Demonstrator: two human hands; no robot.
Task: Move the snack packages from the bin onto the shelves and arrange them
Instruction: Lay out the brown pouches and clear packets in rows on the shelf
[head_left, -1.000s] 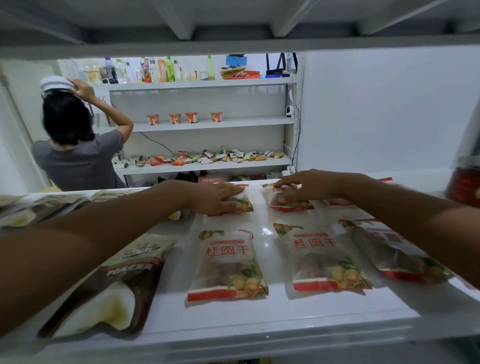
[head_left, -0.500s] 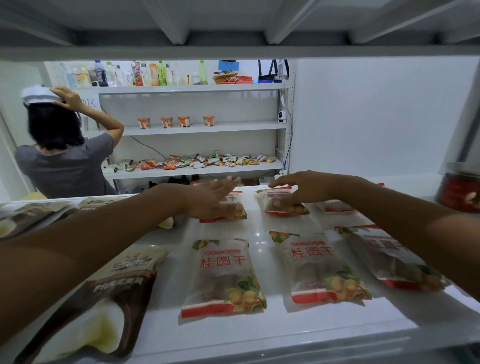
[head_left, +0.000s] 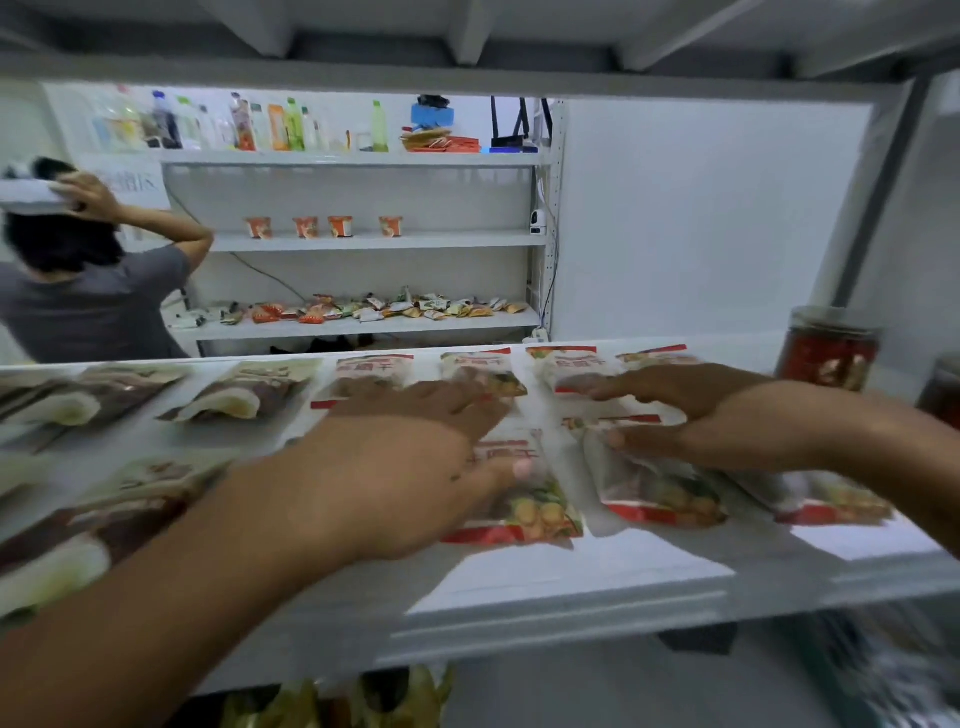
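Flattening and squaring of the snack packages (head_left: 374, 371) is judged to be the step in hand: two rows of red-and-white pouches lie flat on the white shelf (head_left: 571, 577), labels up, presumably so the fronts can be read. The left hand (head_left: 415, 467) is laid palm-down, fingers spread and straight, on a front-row pouch (head_left: 535, 512); nothing is gripped. The right hand (head_left: 696, 415) is extended over the neighbouring pouch (head_left: 660, 493), fingers loose; contact is blurred. Brown pouches (head_left: 244, 395) are ranged to the left, a red-filled jar (head_left: 828, 353) to the right. No bin is in view. Beyond, white shelving (head_left: 363, 241) with bottles and cups is noted, and a person in grey (head_left: 88, 306).
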